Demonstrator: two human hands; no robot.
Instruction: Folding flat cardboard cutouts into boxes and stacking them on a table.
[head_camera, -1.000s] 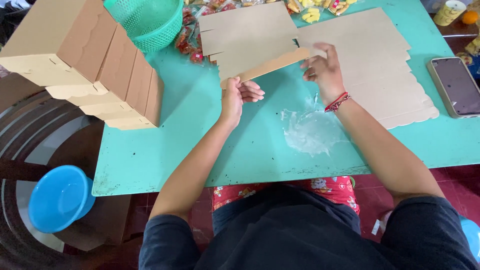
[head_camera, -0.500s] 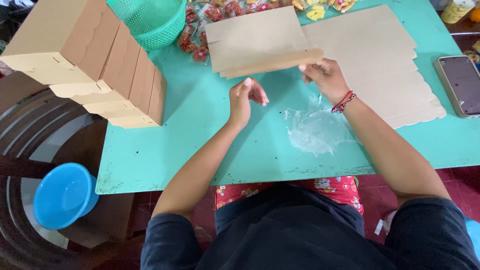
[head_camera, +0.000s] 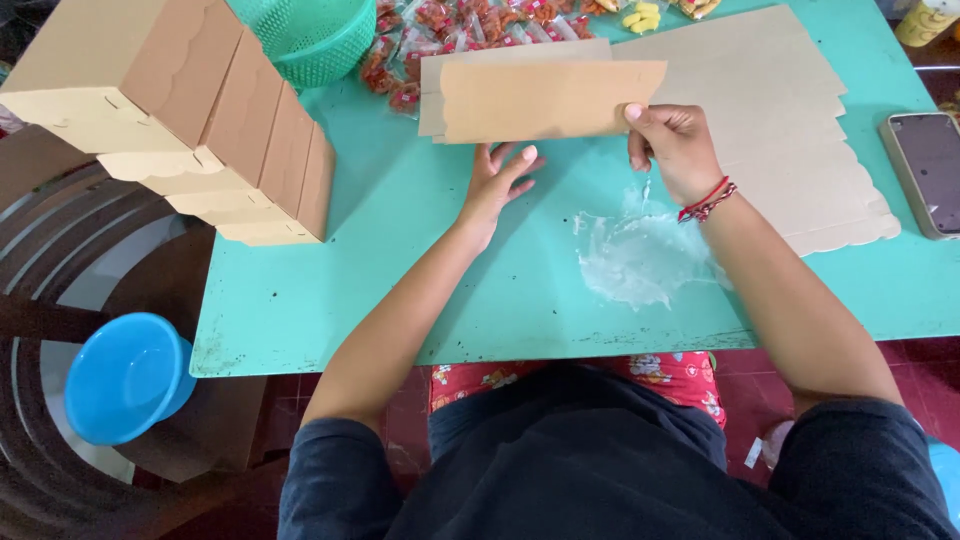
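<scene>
- I am seeing my right hand (head_camera: 678, 145) pinching the right end of a folded brown cardboard box blank (head_camera: 545, 98), thumb on its front face, fingers behind.
- My left hand (head_camera: 497, 185) is lying open with fingers spread, its tips reaching up under the lower edge of that blank; I cannot tell whether they are touching it.
- The blank is being held raised over the far middle of the teal worktop (head_camera: 400, 270), its flap standing towards me.
- A stack of flat cardboard sheets (head_camera: 780, 130) with scalloped edges is lying just right of it, under my right wrist.
- A smear of white glue (head_camera: 630, 260) is sitting on the worktop below my right hand.
- Finished boxes (head_camera: 200, 120) are leaning in a row at the left, beside a green basket (head_camera: 315, 35).
- Wrapped snacks (head_camera: 440, 25) are lying behind the blank; a phone (head_camera: 925, 170) is resting at the right edge.
</scene>
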